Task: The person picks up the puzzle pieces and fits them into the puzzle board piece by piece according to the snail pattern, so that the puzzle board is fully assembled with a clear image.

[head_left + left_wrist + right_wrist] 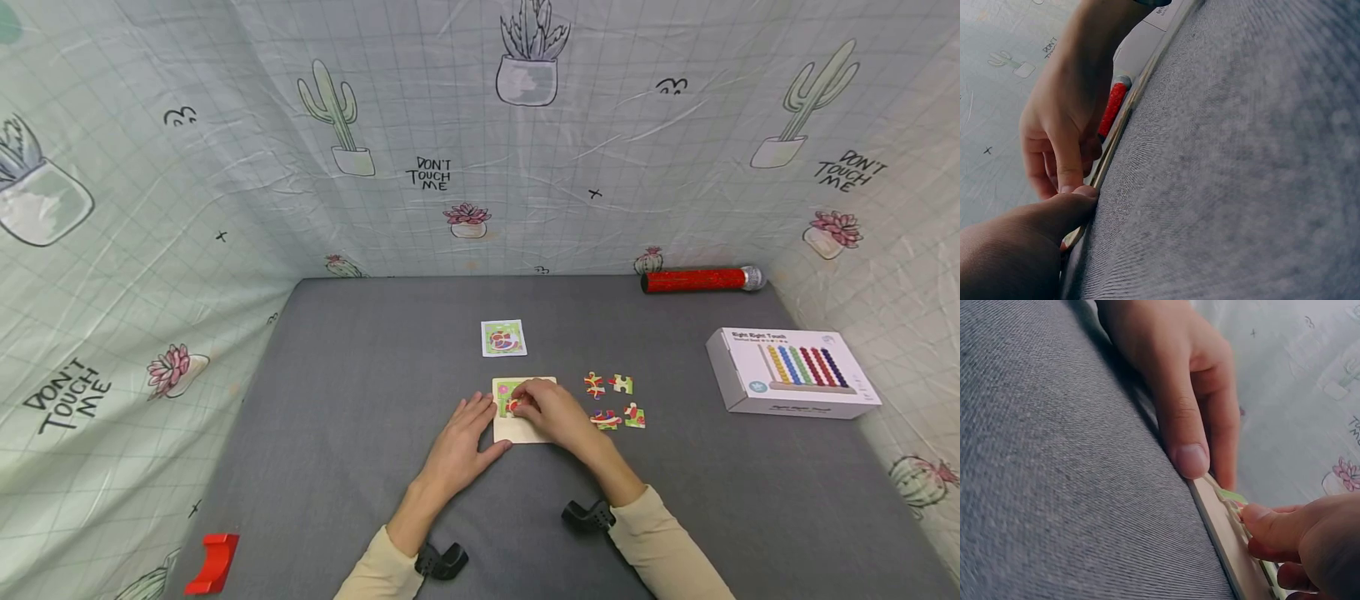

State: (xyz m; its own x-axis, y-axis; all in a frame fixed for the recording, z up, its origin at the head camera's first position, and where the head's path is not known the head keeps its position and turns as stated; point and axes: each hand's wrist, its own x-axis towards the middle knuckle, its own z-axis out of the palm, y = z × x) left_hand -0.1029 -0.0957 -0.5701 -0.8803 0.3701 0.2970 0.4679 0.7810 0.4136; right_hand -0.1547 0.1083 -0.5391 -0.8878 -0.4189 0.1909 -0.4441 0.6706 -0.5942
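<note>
A pale wooden puzzle board [517, 431] lies in the middle of the table, with green printed pieces in its upper part. My left hand [457, 437] rests at the board's left side, fingers straight and the thumb touching its near corner. Over the board, my right hand [558, 412] pinches a small puzzle piece with red on it [513, 405] between thumb and fingers. The right wrist view shows that thumb low against the board [1210, 509]; the hand covers much of the piece. Several loose puzzle pieces [621, 383] lie right of the board.
Beyond the board lies a square picture card [503, 338]. A white abacus box [791, 375] stands at the right, and a red microphone-like tube [697, 280] lies along the back edge. A red curved block [213, 563] sits at the near left.
</note>
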